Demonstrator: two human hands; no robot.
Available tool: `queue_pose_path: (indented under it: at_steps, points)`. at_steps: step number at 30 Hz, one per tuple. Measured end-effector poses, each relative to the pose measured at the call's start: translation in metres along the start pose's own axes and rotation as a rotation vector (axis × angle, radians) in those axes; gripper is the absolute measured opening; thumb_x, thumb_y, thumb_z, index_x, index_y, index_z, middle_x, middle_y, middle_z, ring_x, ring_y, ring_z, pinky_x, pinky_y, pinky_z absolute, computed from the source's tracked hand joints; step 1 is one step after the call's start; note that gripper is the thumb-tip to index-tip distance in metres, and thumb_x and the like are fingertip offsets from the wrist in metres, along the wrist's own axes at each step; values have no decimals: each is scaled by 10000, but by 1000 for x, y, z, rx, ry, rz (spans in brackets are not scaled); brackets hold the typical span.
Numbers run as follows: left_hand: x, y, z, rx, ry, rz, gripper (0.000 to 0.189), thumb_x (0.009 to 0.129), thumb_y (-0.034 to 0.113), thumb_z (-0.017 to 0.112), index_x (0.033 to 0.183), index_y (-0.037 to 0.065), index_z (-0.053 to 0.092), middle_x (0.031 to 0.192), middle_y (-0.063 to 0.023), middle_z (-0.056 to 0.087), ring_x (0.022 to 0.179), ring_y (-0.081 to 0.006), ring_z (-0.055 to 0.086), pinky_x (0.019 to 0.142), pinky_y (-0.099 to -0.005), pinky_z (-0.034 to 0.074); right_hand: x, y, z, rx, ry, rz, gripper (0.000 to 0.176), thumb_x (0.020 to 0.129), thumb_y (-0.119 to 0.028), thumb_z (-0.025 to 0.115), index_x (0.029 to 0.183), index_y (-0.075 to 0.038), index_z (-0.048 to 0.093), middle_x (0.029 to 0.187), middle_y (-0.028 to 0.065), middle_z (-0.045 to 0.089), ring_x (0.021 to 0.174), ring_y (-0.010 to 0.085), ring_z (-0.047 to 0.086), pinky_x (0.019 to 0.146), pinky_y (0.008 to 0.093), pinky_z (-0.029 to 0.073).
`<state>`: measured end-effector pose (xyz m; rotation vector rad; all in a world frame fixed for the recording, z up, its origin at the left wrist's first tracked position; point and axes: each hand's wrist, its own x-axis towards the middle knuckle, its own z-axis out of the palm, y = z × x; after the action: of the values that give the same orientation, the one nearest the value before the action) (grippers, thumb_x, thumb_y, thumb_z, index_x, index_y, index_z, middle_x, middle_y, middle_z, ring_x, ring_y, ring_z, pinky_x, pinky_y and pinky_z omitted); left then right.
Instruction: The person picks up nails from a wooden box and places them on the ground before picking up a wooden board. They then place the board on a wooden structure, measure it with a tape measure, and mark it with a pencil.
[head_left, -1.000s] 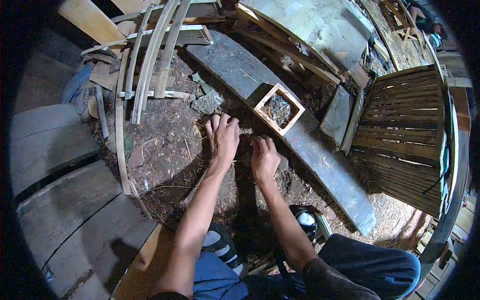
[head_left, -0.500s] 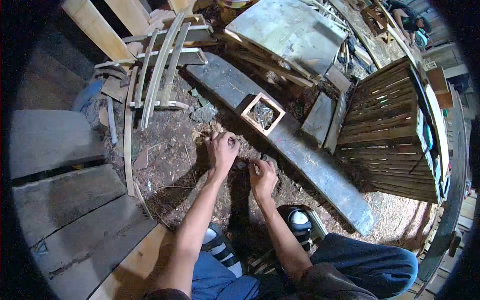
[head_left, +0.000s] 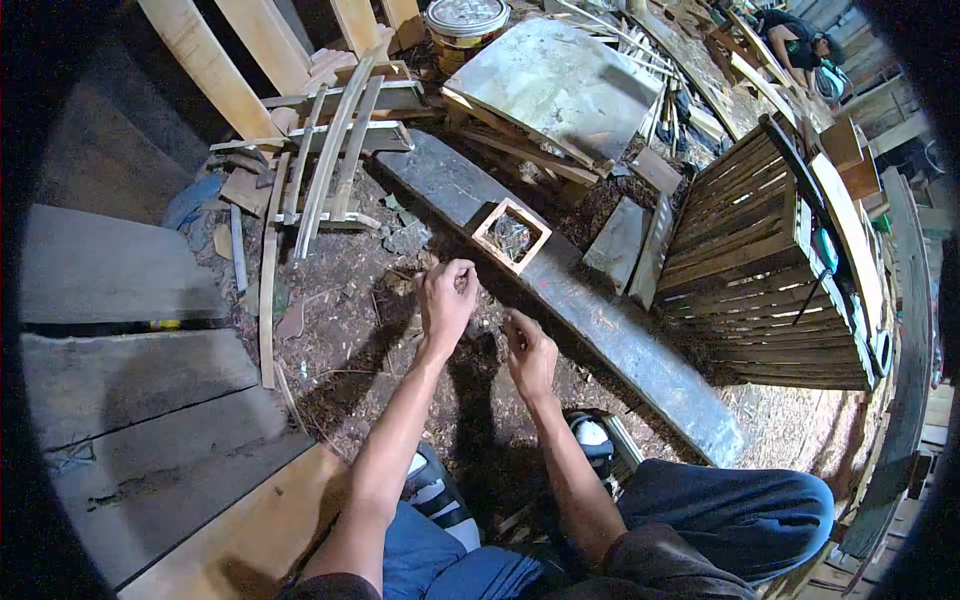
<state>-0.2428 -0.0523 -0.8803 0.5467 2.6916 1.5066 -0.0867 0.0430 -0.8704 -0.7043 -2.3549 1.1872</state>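
My left hand (head_left: pixel 447 303) hovers over the littered ground with its fingers curled into a loose ring. Lower and to its right is my right hand (head_left: pixel 530 352), thumb and fingertips drawn together in a pinch. Whatever either hand may hold is too small or hidden to make out. Just beyond them, a small square wooden box (head_left: pixel 486 238) sits on a long dark plank (head_left: pixel 600 320). Inside the box lie thin, shiny pieces that look like nails (head_left: pixel 511 237). The hands are apart from each other and from the box.
Thin wood strips (head_left: pixel 335 150) lean at the upper left. A lidded bucket (head_left: pixel 466 25) and a pale board (head_left: pixel 555 85) lie beyond the plank. A slatted wooden crate (head_left: pixel 740 260) stands at right; another person (head_left: pixel 795 45) is at far upper right. Wide boards (head_left: pixel 140 380) lie left.
The view has shifted slightly, bringing the bucket more fully into sight. My right hand's fingertips have risen a little; my left hand keeps nearly the same curled pose.
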Motion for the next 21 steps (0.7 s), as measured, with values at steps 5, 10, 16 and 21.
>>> queue_pose_path:
  at_steps: [5,10,16,21]
  points:
    - [8,15,-9,141,91,126,112,920,206,773,1013,144,773,903,-26,746,907,-246,640,901,-438,412,4,5,-8,89,-45,-29,378,855,-37,731,1225,-113,738,1025,201,757,925,367,748,803,429,576]
    - [17,40,-14,111,54,159,85,921,199,776,968,128,781,891,-59,728,868,-267,602,879,-448,401,21,-3,-24,6,19,81,270,881,-51,737,1144,-106,752,926,168,773,826,316,774,746,398,581]
    - [28,53,-7,101,51,304,138,944,230,760,1021,119,787,985,-24,767,930,-243,602,890,-409,389,54,-10,-36,-25,107,-49,153,946,-75,761,1076,7,757,854,107,769,708,152,696,664,317,543]
    - [39,60,3,165,43,308,119,937,197,750,1026,129,791,1013,-15,775,952,-244,600,909,-417,384,96,-27,-35,56,139,-31,145,926,-48,740,1071,-49,747,949,174,759,798,319,744,734,398,572]
